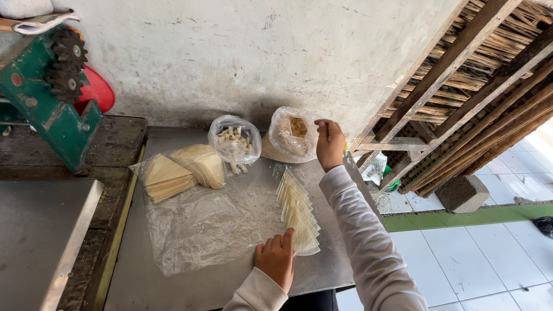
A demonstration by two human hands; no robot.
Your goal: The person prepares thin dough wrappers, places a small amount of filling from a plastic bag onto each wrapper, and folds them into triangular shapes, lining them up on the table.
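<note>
Many thin pale triangular wrappers (298,213); crinkled plastic (196,227)

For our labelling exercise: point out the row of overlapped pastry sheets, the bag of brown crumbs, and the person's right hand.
row of pastry sheets (298,212), head view, middle of the row.
bag of brown crumbs (292,136), head view, clear plastic side.
right hand (330,144), head view, back of the hand.

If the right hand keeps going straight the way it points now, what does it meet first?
Most likely the clear bag of brown crumbs: the right hand, fingers pinched, points toward its open top. Depth is unclear from this view, so it may be just above or beside the bag rather than in line.
</note>
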